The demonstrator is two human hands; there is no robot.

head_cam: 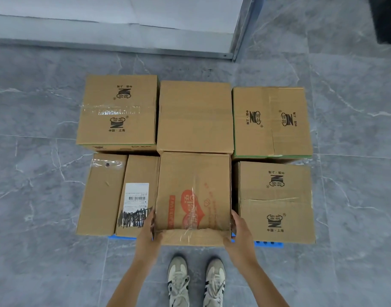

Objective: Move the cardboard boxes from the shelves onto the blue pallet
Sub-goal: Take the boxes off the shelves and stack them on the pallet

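Several cardboard boxes stand packed together on the blue pallet (268,243), which shows only as slivers at the near edge. The near middle box (193,196), with a red logo and clear tape, sits between a labelled box (138,196) and a box with black logos (276,202). My left hand (149,227) presses flat against its left side. My right hand (238,227) presses against its right side. The fingertips of both hands are hidden in the gaps beside the box. A plain box (194,117) stands right behind it.
Two more boxes with black logos stand at the far left (118,111) and far right (270,121). Grey marble floor surrounds the pallet. A metal shelf base (114,44) runs along the back. My two feet in pale sneakers (196,282) stand just before the pallet.
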